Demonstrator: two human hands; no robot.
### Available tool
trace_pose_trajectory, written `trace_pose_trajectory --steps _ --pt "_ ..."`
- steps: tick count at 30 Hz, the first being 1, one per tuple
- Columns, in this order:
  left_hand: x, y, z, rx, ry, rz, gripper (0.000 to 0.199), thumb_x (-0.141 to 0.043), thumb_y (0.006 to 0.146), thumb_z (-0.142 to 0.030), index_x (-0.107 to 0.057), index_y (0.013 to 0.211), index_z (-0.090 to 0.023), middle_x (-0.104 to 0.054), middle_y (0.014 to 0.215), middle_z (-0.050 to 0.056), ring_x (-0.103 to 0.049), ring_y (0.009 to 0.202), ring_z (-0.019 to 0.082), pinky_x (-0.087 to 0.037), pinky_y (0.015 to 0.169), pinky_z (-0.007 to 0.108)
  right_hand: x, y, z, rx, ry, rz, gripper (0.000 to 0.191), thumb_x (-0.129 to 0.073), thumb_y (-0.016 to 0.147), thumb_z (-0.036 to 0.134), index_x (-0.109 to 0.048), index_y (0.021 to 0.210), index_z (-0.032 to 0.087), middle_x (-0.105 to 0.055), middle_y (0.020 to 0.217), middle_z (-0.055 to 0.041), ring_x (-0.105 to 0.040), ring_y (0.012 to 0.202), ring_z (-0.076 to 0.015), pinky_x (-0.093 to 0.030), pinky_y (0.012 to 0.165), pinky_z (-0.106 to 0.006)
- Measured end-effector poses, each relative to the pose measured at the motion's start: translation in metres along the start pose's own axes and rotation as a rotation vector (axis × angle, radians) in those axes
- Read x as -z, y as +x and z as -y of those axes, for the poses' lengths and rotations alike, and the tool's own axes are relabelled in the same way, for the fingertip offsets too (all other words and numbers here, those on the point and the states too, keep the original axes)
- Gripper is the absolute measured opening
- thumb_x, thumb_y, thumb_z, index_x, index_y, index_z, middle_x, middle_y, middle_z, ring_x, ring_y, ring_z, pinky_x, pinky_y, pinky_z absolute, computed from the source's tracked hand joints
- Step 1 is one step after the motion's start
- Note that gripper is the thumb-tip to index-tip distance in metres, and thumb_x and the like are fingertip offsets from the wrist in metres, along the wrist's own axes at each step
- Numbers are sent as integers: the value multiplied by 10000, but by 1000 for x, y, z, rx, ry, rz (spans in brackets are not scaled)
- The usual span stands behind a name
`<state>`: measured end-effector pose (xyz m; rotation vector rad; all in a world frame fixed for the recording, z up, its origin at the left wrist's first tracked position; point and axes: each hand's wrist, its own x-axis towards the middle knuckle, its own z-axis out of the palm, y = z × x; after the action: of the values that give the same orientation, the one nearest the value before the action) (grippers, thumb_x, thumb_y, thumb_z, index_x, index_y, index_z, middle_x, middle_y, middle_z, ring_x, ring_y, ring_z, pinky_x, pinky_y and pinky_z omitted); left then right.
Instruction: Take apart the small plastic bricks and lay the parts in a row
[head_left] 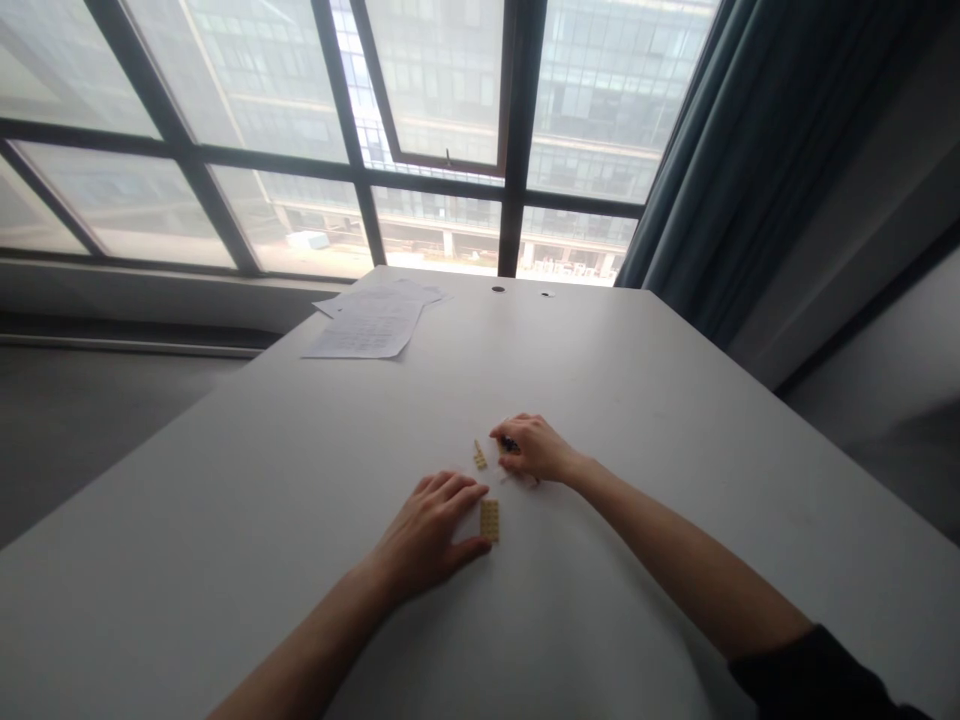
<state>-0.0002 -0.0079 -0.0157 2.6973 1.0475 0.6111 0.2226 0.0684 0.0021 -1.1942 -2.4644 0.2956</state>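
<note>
My left hand (439,520) rests on the white table (337,480), its thumb and index finger at the near and far edges of a small tan rectangular piece (490,521) marked with a grid. Farther off and to the right, my right hand (536,447) has its fingers curled over small dark bits (510,443), partly hidden by the hand. Clear, crinkled plastic (501,475) seems to lie under that hand. A smaller tan piece (480,456), narrower at its far end, lies between the two hands.
Printed paper sheets (367,325) overlap at the table's far left. Near the far edge are a dark round spot (498,289) and a small black-and-white item (547,294). Large windows (442,90) stand behind, with a blue-grey curtain (720,180) on the right.
</note>
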Motion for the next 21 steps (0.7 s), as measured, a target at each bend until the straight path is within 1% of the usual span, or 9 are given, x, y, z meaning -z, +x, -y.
trace_pose_trajectory --steps 5,10,15,17,18,19,21 --pt "0 0 -2 7 9 -8 515 -663 759 -462 -538 1197 -223 -598 1151 94 -515 1085 269 -388 949 429 -2 1 2 15 2 9 360 -688 693 176 -664 1052 190 -699 1021 -71 -600 993 -230 -429 890 -357" --pt "1 0 -2 13 12 13 510 -659 766 -461 -536 1196 -216 -593 1156 94 -507 1081 268 -378 954 435 -2 1 2 -14 -2 17 370 -705 676 195 -666 1045 189 -700 1015 -72 -588 999 -241 -422 891 -377" --pt "0 0 -1 7 13 7 499 -657 772 -450 -536 1197 -219 -593 1155 96 -503 1089 268 -378 955 434 -2 4 0 -30 25 10 350 -715 655 181 -681 1003 168 -703 977 -81 -584 968 -244 -419 893 -400" --pt "0 0 -1 9 17 8 500 -655 774 -449 -534 1200 -218 -593 1156 95 -503 1091 269 -382 952 432 -2 4 -1 -75 135 -5 353 -731 626 177 -682 976 173 -705 939 -64 -587 935 -227 -429 876 -387" --pt "1 0 -1 10 18 8 499 -653 775 -450 -534 1200 -218 -594 1156 94 -505 1090 269 -383 951 431 -1 3 -1 -115 245 -15 360 -743 609 183 -679 963 174 -705 920 -56 -591 913 -215 -443 850 -371" --pt "1 0 -1 10 18 6 496 -651 777 -450 -535 1200 -218 -595 1156 94 -506 1088 269 -383 951 431 -1 2 0 -162 397 -29 371 -753 601 199 -672 962 174 -703 914 -50 -596 893 -203 -457 819 -353" --pt "1 0 -1 8 16 4 499 -651 778 -452 -533 1202 -217 -595 1160 94 -506 1088 269 -381 955 432 2 -3 2 -257 794 -70 392 -749 620 259 -648 989 174 -699 945 -54 -611 870 -183 -479 770 -326"
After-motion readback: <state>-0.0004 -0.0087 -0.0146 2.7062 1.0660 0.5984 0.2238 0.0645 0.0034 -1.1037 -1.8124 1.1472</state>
